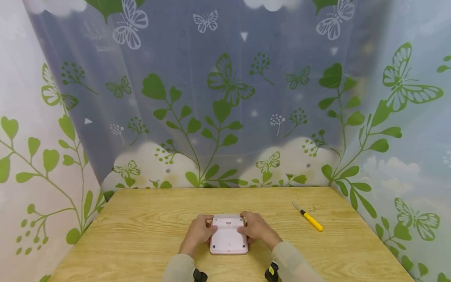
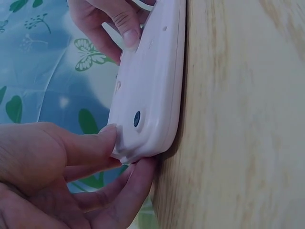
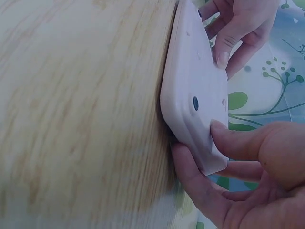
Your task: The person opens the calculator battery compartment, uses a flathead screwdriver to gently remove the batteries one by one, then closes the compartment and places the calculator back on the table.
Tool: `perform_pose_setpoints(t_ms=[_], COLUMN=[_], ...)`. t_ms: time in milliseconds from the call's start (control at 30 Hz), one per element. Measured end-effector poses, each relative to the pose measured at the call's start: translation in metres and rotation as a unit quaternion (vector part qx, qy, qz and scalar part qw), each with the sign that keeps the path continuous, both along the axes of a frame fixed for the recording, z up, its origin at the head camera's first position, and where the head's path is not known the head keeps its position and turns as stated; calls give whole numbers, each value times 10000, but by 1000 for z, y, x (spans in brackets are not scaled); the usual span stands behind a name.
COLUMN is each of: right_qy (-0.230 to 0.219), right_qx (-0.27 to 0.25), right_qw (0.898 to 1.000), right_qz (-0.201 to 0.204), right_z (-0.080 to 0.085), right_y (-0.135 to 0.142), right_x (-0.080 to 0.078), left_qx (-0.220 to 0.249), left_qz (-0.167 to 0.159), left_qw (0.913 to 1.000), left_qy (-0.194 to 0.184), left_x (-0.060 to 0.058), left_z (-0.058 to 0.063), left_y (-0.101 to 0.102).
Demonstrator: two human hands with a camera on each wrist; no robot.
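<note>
A pale pink plastic device, apparently a desk calculator, lies with its back up on the wooden table; its front is hidden. Dark round feet or screws mark its corners, and a small latch shows near the far edge. The left hand grips its left side, thumb on the back and fingers curled under the edge, as the left wrist view shows with the calculator. On the opposite side the right hand holds it likewise, thumb on top and fingers beneath in the right wrist view.
A screwdriver with a yellow handle lies to the right on the table, its tip pointing away and left. Several tiny dark bits sit beside it. Patterned curtains stand behind and on both sides of the table.
</note>
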State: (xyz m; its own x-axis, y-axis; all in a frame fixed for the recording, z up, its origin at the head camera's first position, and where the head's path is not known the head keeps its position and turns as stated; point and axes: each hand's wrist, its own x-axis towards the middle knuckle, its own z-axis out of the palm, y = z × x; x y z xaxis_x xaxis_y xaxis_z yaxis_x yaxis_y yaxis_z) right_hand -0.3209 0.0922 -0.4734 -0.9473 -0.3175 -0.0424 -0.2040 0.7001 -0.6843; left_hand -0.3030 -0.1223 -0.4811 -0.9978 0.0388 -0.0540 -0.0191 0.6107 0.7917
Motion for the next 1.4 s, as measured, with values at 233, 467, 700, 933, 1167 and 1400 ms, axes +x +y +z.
perform_pose_setpoints(t_ms=[233, 467, 700, 933, 1167, 1400], right_qy=[-40, -160, -175, -256, -271, -215], right_qx=[-39, -17, -61, -99, -153, -129], right_qw=[9999, 9999, 9998, 9996, 9995, 9997], right_qz=[87, 26, -15, -98, -58, -4], right_z=[3, 2, 1, 3, 3, -1], right_y=[3, 5, 5, 4, 5, 5], right_x=[-3, -7, -7, -5, -5, -6], left_qx=[90, 304, 459, 417, 463, 370], left_qz=[-3, -79, -271, -404, -515, -725], left_qw=[9999, 9993, 9983, 9982, 9976, 9967], left_qy=[-123, -193, -243, -119, -50, 48], left_x=[-1, -2, -2, -2, -3, -2], left_z=[0, 1, 3, 2, 2, 3], left_y=[0, -4, -9, -9, -10, -11])
